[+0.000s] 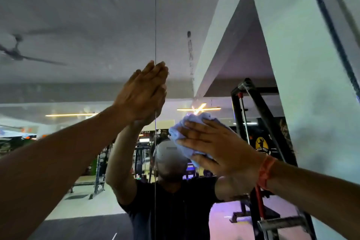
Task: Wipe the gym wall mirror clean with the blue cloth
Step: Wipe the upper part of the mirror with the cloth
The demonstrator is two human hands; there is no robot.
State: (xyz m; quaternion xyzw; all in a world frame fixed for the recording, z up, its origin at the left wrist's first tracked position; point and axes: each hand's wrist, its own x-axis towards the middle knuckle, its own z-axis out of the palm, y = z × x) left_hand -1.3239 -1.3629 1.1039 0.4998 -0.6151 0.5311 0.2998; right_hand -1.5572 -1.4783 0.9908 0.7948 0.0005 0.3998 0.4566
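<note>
Blue cloth [187, 138] on mirror [78, 25], gym reflected

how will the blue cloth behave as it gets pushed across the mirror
The blue cloth looks soft and floppy: it bunches in folds under the right hand. It probably slides easily on the smooth mirror, and seems light, since flat fingers alone pin it.

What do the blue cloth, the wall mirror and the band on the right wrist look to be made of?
Blue cloth: soft, matte fabric, probably microfibre or terry; it bunches into folds under the right hand. Mirror: glossy glass panels; sharp reflections and a thin vertical seam. Wrist band: orange-red, looks like thread or woven cord, too blurred to confirm.
</note>
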